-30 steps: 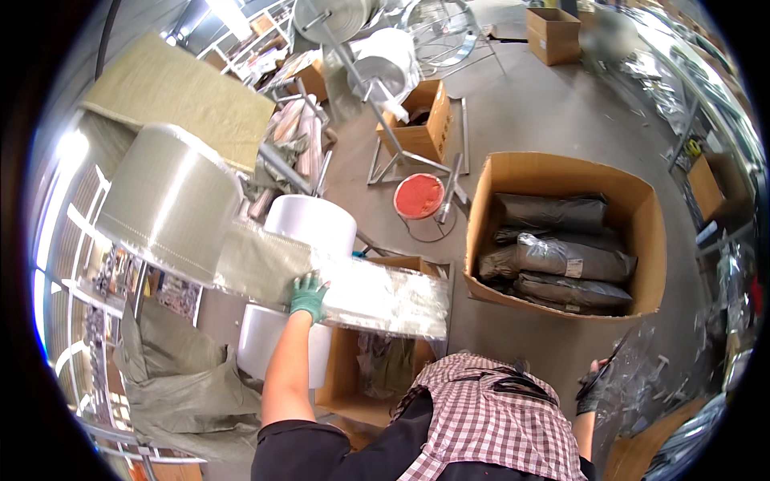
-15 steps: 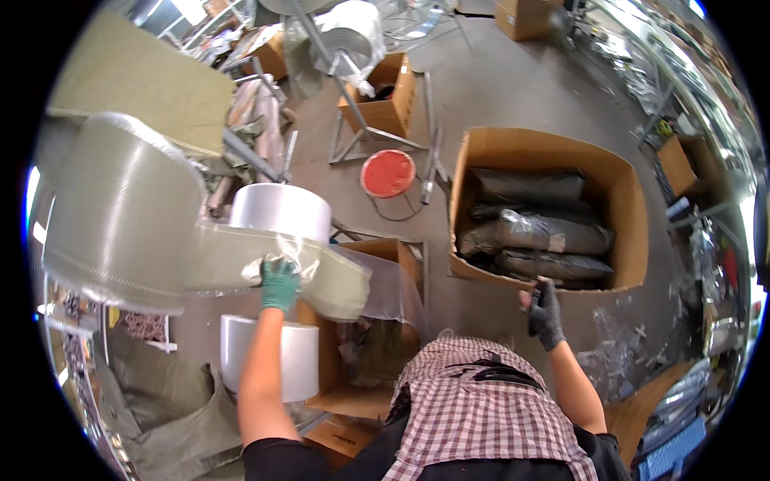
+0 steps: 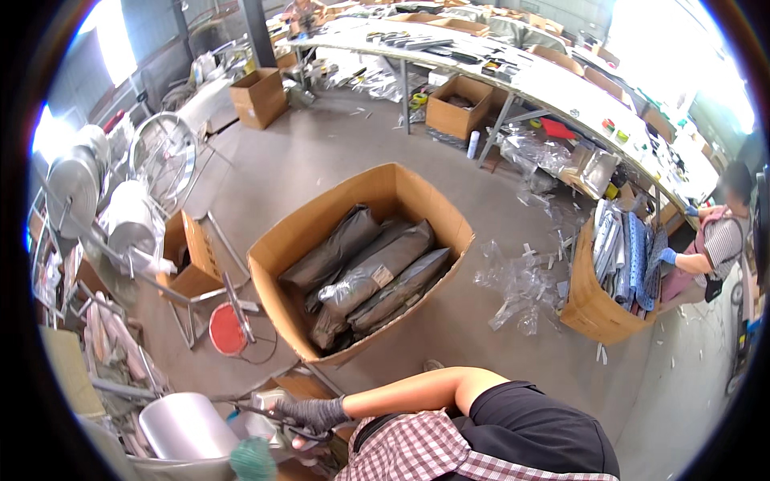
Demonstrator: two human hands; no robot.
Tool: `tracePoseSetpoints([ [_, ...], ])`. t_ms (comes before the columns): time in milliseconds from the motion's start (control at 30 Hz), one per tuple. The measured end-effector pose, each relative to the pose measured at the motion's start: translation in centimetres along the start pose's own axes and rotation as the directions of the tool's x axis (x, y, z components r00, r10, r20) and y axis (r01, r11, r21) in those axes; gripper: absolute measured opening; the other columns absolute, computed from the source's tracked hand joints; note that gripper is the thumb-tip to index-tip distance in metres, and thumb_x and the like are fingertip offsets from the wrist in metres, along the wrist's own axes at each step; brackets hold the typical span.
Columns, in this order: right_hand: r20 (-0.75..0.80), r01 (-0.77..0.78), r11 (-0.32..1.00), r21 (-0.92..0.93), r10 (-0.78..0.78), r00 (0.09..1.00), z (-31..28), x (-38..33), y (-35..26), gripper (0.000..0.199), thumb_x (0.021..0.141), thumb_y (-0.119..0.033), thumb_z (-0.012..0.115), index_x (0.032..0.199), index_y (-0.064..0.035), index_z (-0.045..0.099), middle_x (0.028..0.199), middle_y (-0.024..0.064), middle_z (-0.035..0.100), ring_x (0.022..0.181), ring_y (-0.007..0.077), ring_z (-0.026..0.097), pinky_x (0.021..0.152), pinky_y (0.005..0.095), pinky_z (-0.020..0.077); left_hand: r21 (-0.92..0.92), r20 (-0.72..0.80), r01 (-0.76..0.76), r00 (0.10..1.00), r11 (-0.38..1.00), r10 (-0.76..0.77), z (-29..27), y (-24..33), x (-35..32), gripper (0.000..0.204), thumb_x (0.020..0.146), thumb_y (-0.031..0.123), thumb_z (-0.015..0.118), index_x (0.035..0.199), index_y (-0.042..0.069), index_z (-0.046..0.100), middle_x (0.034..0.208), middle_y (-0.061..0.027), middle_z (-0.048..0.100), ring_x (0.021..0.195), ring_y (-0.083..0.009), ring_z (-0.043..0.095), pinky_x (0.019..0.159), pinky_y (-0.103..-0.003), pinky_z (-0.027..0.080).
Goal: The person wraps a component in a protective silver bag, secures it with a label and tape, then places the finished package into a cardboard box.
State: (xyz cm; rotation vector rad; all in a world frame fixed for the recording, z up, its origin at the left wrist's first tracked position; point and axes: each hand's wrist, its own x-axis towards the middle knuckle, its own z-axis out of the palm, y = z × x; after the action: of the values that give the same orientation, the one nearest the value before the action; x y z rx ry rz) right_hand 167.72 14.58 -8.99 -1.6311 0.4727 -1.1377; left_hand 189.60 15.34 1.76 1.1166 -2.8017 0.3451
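Observation:
Across my body to the left reaches my right hand (image 3: 313, 414), in a dark grey glove, closed around black-handled scissors (image 3: 319, 438). Their dark blades point left, beside a pale shiny sheet (image 3: 277, 433). Low at the lower edge is my left hand (image 3: 253, 459) in a green glove, smeared by motion, its fingers unclear. It is close to the pale sheet and to a white roll (image 3: 188, 426). A large open carton (image 3: 277, 309) in front of me holds several dark wrapped bundles (image 3: 377, 268).
Left of the carton are a red round stool (image 3: 229, 329), a metal frame and a smaller carton (image 3: 192, 256). Plastic scraps (image 3: 521, 289) litter the floor at right. A co-worker (image 3: 714, 248) in blue gloves stands by a carton of folded blue goods (image 3: 626, 256). A long table (image 3: 513, 72) runs behind.
My view has swung right, so the large carton now sits mid-picture. My right hand has crossed from beside the carton to the left, near my left hand and the sheet.

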Motion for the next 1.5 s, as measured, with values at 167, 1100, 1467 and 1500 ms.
tracePoseSetpoints([
  [167, -0.006, -0.268, 0.920, 0.287, 0.282, 0.959, -4.5, -3.4, -2.5, 0.060, 0.066, -0.005, 0.078, 0.117, -0.0117, 0.046, 0.099, 0.0031, 0.050, 0.092, 0.0158, 0.047, 0.083, 0.0319, 0.0415, -0.290, -0.239, -0.047, 0.971, 0.956, -0.025, 2.4, 8.6, 7.6, 0.073, 0.072, 0.039, 0.078, 0.132, 0.011, 0.045, 0.136, -0.0153, 0.047, 0.127, -0.0349, 0.044, 0.102, -0.044, 0.038],
  [1100, -0.700, -0.842, 0.483, -0.240, 0.515, 0.495, -20.7, -31.3, -6.0, 0.042, 0.080, -0.022, 0.069, 0.112, -0.0068, 0.047, 0.076, 0.0107, 0.061, 0.072, 0.0335, 0.062, 0.068, 0.0423, 0.0505, -0.209, 0.814, 0.826, 0.444, 0.523, -0.375, 15.0, 5.6, 11.2, 0.026, 0.089, 0.029, 0.058, 0.101, 0.006, 0.058, 0.085, -0.0180, 0.064, 0.079, -0.0368, 0.063, 0.074, -0.046, 0.049],
  [1467, 0.249, -0.715, 0.687, 0.129, 0.676, 0.694, -14.9, -19.4, -4.3, 0.063, 0.097, -0.049, 0.045, 0.140, -0.0038, 0.035, 0.124, 0.0129, 0.053, 0.112, 0.0225, 0.050, 0.100, 0.0348, 0.0371, -0.470, 0.710, 0.589, 0.695, 0.657, -0.116, 9.7, 4.8, 16.2, 0.028, 0.093, 0.022, 0.053, 0.118, 0.009, 0.053, 0.083, -0.0138, 0.064, 0.076, -0.0295, 0.062, 0.073, -0.042, 0.049],
  [1500, 0.248, -0.680, 0.724, 0.111, 0.643, 0.725, -14.0, -19.0, -3.4, 0.065, 0.097, -0.052, 0.041, 0.140, -0.0033, 0.034, 0.128, 0.0126, 0.051, 0.117, 0.0216, 0.047, 0.102, 0.0345, 0.0357, -0.420, 0.706, 0.579, 0.692, 0.699, -0.148, 9.1, 4.8, 16.6, 0.030, 0.094, 0.028, 0.051, 0.118, 0.010, 0.053, 0.083, -0.0153, 0.066, 0.078, -0.0334, 0.064, 0.072, -0.045, 0.049],
])
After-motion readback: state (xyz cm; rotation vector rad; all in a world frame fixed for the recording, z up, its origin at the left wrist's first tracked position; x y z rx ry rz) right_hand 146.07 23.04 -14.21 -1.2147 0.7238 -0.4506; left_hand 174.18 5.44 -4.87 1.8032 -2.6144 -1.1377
